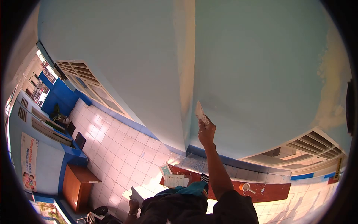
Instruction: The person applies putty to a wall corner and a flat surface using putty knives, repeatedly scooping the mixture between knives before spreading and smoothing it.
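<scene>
My right hand [207, 133], arm stretched up and forward, is closed around a putty knife [200, 109] smeared with whitish filler. The blade lies at the green wall [257, 67], just right of the corner edge. White smears also show on the fingers. A pale filler strip [185, 56] runs down along that corner. Low at my left side, my left hand [133, 206] grips a flat grey plate [137, 195], held tilted and away from the wall.
Below stands a red bench [276, 191] with an orange-rimmed tub [244, 187] and papers [176, 181] on it. A louvred window [309, 147] is at right, another window [95, 87] at left. A brown wooden cabinet [76, 186] stands on the tiled floor [115, 153].
</scene>
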A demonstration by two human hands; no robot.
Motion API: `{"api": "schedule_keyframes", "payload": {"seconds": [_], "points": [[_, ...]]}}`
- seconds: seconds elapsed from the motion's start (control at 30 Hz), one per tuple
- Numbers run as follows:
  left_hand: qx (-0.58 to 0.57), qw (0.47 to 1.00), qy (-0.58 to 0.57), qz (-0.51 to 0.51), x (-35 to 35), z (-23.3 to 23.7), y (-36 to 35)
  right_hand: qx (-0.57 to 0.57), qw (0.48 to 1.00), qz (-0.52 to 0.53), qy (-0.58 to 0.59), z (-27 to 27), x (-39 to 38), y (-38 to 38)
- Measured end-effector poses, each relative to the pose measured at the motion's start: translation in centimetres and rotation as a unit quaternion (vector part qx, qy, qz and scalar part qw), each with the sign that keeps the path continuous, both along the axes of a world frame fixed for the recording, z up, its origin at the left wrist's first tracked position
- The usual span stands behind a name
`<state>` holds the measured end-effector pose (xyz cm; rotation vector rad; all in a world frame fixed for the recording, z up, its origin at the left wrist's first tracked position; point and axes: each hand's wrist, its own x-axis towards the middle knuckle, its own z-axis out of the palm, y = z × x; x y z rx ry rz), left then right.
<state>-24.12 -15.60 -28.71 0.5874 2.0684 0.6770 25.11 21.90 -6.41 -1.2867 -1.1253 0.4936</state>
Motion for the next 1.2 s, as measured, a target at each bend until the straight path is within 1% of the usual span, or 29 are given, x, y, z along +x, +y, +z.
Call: {"api": "schedule_keyframes", "payload": {"seconds": [0.07,0.13,0.2,0.23,0.3,0.37,0.43,0.5,0.53,0.57,0.6,0.63,0.67,0.7,0.73,0.77,0.8,0.83,0.87,0.9,0.97,1.03,1.07,1.1,1.17,1.2], "points": [[0.019,0.997,-0.058,0.037,-1.7,-2.1,-0.7,-0.009,0.999,0.002,-0.032,2.2,0.5,1.9],[0.003,0.998,-0.052,0.029,-1.3,-0.9,-0.3,-0.042,0.996,0.020,-0.080,3.6,0.5,3.1],[0.018,0.998,-0.053,0.033,-1.6,-1.6,-0.5,-0.048,0.996,0.016,-0.079,3.6,-0.7,2.9],[-0.017,0.999,-0.041,0.002,-2.6,-2.8,-1.0,-0.049,0.996,0.013,-0.078,3.5,-1.1,2.7],[-0.028,0.986,0.063,-0.153,-3.6,-4.2,-1.5,-0.022,0.996,0.008,-0.089,2.0,-2.1,1.6],[-0.042,0.992,0.041,-0.114,-3.3,-4.6,-1.9,-0.010,0.996,0.008,-0.088,0.9,-3.5,-1.3],[-0.030,0.998,0.012,-0.045,-2.7,-5.3,-2.4,-0.084,0.992,0.055,-0.073,0.1,-3.9,-5.3],[-0.037,0.998,-0.005,-0.049,-2.8,-5.0,-0.6,-0.208,0.966,0.121,-0.097,-2.3,-2.9,-8.9],[-0.042,0.998,-0.013,-0.047,-2.8,-4.7,0.2,-0.196,0.972,0.105,0.076,-5.0,-2.9,-10.5],[-0.049,0.998,-0.021,-0.043,-2.5,-4.4,0.8,-0.177,0.949,0.086,0.245,-9.1,-2.9,-11.9],[-0.056,0.997,-0.030,-0.038,-1.9,-4.0,1.4,-0.153,0.898,0.065,0.407,-12.8,-2.6,-13.0],[-0.064,0.997,-0.035,-0.032,-1.5,-3.6,1.8,-0.167,0.882,0.063,0.436,-15.6,-1.9,-14.0],[-0.022,0.994,-0.098,0.035,-0.7,-3.3,2.7,-0.178,0.865,0.062,0.465,-18.1,-1.1,-14.6],[0.017,0.997,-0.068,-0.044,-1.1,-4.3,3.2,-0.185,0.848,0.064,0.493,-20.4,-0.4,-14.6],[0.056,0.990,-0.038,-0.121,-2.2,-6.2,3.6,-0.205,0.847,0.042,0.488,-22.9,-0.1,-14.3],[0.092,0.983,-0.152,-0.054,-0.7,-5.5,4.9,-0.223,0.890,0.026,0.397,-23.8,0.0,-13.9],[0.121,0.958,-0.260,0.020,0.8,-4.8,6.2,-0.237,0.924,0.010,0.301,-24.8,0.1,-12.8],[0.128,0.950,-0.281,0.048,2.7,-5.0,7.7,-0.247,0.948,-0.008,0.200,-25.8,0.2,-11.4],[0.133,0.941,-0.300,0.078,4.2,-5.4,8.6,-0.282,0.945,-0.043,0.162,-26.6,0.1,-10.1],[0.137,0.932,-0.318,0.111,5.4,-5.5,8.8,-0.256,0.956,-0.067,0.125,-27.5,-0.2,-8.6],[0.127,0.921,-0.352,0.107,9.2,-5.6,9.2,-0.198,0.973,-0.110,0.049,-29.3,-1.1,-5.2],[0.000,0.942,-0.313,0.123,14.2,-2.2,9.9,-0.212,0.969,-0.089,0.093,-28.3,-1.5,-2.6],[-0.017,0.943,-0.319,0.091,14.8,-2.9,9.2,-0.174,0.980,-0.095,0.036,-29.7,-1.9,-1.4],[-0.035,0.944,-0.324,0.059,14.7,-3.8,7.8,-0.195,0.977,-0.089,0.018,-31.0,-2.3,-0.5],[0.011,0.977,-0.208,-0.051,15.1,-5.1,4.9,-0.148,0.984,-0.094,0.022,-32.0,-3.2,0.7],[0.031,0.985,-0.141,-0.098,15.2,-5.7,3.5,-0.122,0.987,-0.106,0.004,-32.7,-3.8,1.2]]}}
